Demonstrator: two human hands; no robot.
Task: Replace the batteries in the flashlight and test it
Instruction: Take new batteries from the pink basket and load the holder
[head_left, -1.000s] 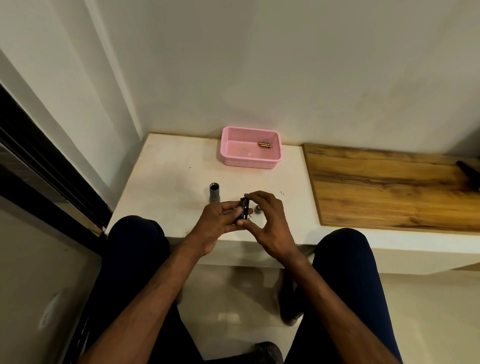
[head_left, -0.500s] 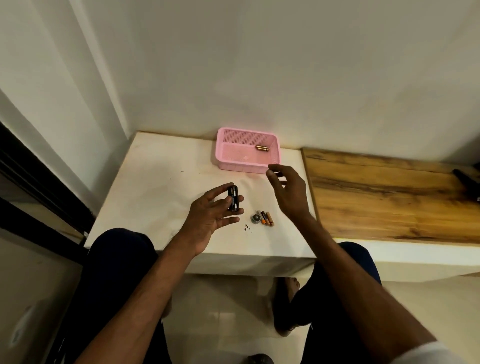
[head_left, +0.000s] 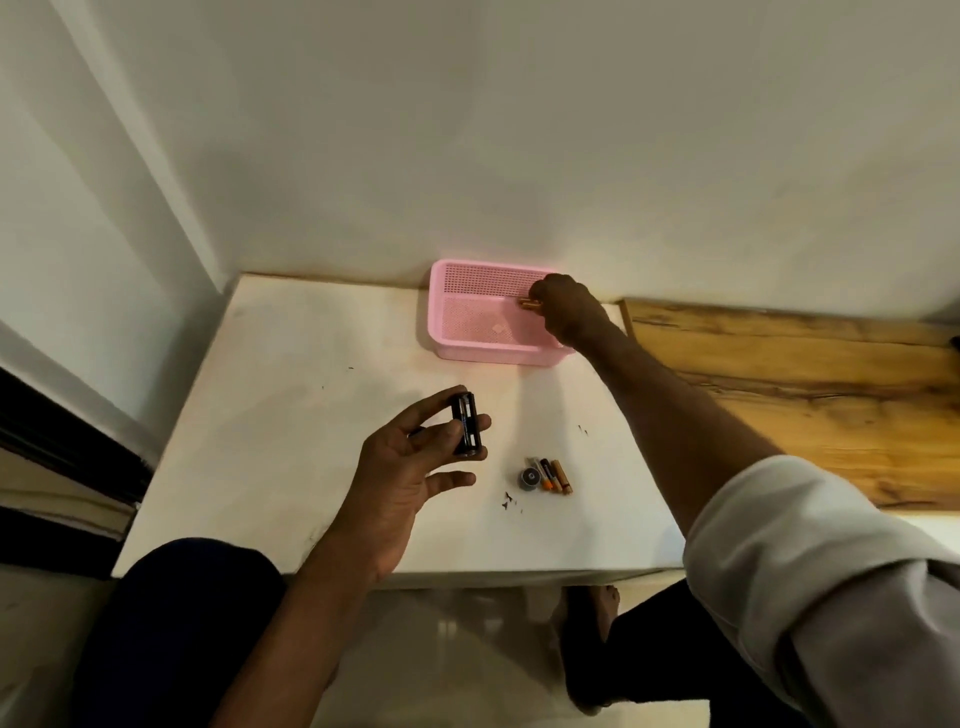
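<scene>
The flashlight's battery holder is staying in the left hand, which is gripping it between thumb and fingers above the white surface. Half a second ago the right hand was only travelling over the surface; now it is inside the pink basket, and its fingers are closing around the battery lying there. I cannot tell if the battery is lifted yet. The batteries beside the dark cap are lying on the surface, probably the old ones. So the refilling step seems to be starting; the flashlight body is not in view now.
</scene>
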